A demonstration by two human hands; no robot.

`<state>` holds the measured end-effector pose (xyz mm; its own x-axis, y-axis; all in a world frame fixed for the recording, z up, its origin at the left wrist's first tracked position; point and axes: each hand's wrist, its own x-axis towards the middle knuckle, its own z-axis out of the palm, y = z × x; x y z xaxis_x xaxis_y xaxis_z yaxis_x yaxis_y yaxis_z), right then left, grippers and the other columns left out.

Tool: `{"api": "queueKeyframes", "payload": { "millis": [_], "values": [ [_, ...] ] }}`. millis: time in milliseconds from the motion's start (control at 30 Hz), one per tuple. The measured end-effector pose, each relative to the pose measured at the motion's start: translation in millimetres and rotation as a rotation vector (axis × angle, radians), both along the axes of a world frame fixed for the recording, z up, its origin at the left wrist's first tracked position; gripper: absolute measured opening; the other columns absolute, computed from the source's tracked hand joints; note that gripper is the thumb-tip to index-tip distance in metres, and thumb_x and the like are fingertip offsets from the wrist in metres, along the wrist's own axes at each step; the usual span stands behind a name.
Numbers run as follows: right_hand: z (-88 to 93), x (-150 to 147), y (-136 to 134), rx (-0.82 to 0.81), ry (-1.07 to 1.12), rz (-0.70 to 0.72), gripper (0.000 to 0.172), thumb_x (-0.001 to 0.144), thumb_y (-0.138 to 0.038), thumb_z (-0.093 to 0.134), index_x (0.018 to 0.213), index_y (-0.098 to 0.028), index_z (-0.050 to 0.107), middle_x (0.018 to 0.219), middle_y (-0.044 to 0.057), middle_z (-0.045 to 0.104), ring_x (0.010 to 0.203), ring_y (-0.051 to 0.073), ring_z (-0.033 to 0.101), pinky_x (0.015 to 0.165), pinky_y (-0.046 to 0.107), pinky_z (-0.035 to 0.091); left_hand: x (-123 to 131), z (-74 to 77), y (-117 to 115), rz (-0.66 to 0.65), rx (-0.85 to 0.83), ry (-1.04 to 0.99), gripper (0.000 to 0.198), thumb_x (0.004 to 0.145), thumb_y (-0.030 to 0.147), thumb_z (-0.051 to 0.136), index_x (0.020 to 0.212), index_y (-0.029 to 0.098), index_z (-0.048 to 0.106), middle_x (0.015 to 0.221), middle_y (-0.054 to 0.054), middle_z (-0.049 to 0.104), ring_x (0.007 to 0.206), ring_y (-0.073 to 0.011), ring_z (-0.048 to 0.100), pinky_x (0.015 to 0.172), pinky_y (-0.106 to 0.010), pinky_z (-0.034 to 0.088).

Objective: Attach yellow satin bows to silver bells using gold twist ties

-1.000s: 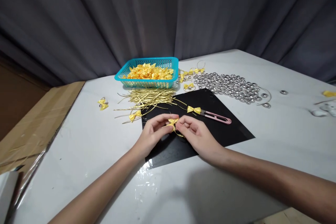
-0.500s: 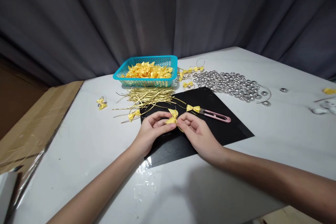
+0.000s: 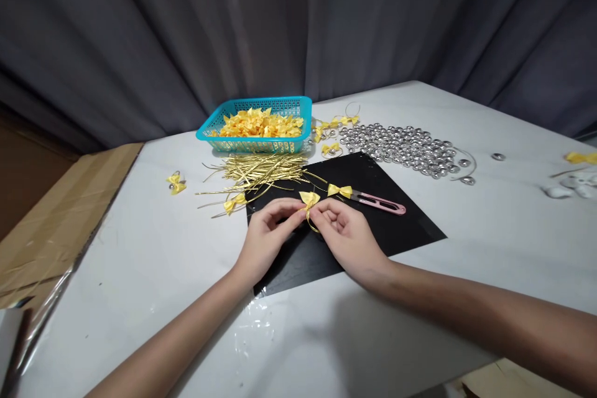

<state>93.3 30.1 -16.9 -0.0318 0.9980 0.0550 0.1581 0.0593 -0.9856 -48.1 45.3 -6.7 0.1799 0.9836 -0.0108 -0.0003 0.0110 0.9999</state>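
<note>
Bow (image 3: pixel 309 198) and gold wire (image 3: pixel 311 222) sit between two hands, just above the black mat (image 3: pixel 401 224). Left hand (image 3: pixel 265 237) pinches the bow's bottom with thumb and first finger. Right hand (image 3: pixel 347 237) pinches it from the other side, fingers curled in tight. Fingertips hide the spot where wire meets bow, so I cannot tell how they are joined. Only a small loop of wire peeks out below the fingers.

Next to the hands, a second bow (image 3: pixel 339 190) lies on the mat, touching the tip of the pink snips (image 3: pixel 380 203). Its thin wire is hard to see on the black.

Farther out, gold wires (image 3: pixel 261 171) lie in a heap, with one more bow (image 3: pixel 234 202) at the edge. Behind them stands a blue basket (image 3: pixel 254 144) full of yellow bows. Its wall hides the ones low down. Silver bells (image 3: pixel 401 148) spread out on the right, too small to see well.

At the far right edge, some white and yellow bits (image 3: pixel 576 180) are cut off and blurry. Cardboard (image 3: pixel 60 217) is cut off on the left. Both arms run out of the picture at the bottom.

No words or labels can be read anywhere.
</note>
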Motion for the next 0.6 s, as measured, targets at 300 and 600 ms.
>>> {"api": "queueKeyframes", "payload": {
  "millis": [300, 600],
  "values": [
    [2.6, 0.5, -4.8, 0.086, -0.054, 0.000, 0.023, 0.083, -0.035, 0.047, 0.073, -0.015, 0.052, 0.054, -0.005, 0.034, 0.047, 0.007, 0.030, 0.044, 0.020, 0.025, -0.1, 1.9, -2.1, 0.042, -0.062, -0.025, 0.010, 0.073, 0.025, 0.066, 0.080, 0.017, 0.068, 0.076, 0.000, 0.067, 0.069, -0.0105, 0.059, 0.061, -0.020, 0.048],
    [3.5, 6.7, -5.8, 0.245, -0.221, 0.168, 0.016, 0.083, -0.022, 0.047, 0.068, -0.015, 0.049, 0.048, -0.008, 0.026, 0.042, 0.005, 0.024, 0.044, 0.019, 0.022, -0.7, 2.0, -0.9, 0.017, -0.044, -0.050, 0.007, 0.070, 0.019, 0.066, 0.077, 0.016, 0.067, 0.071, 0.001, 0.064, 0.059, -0.0077, 0.052, 0.050, -0.017, 0.041]
  ]
}}
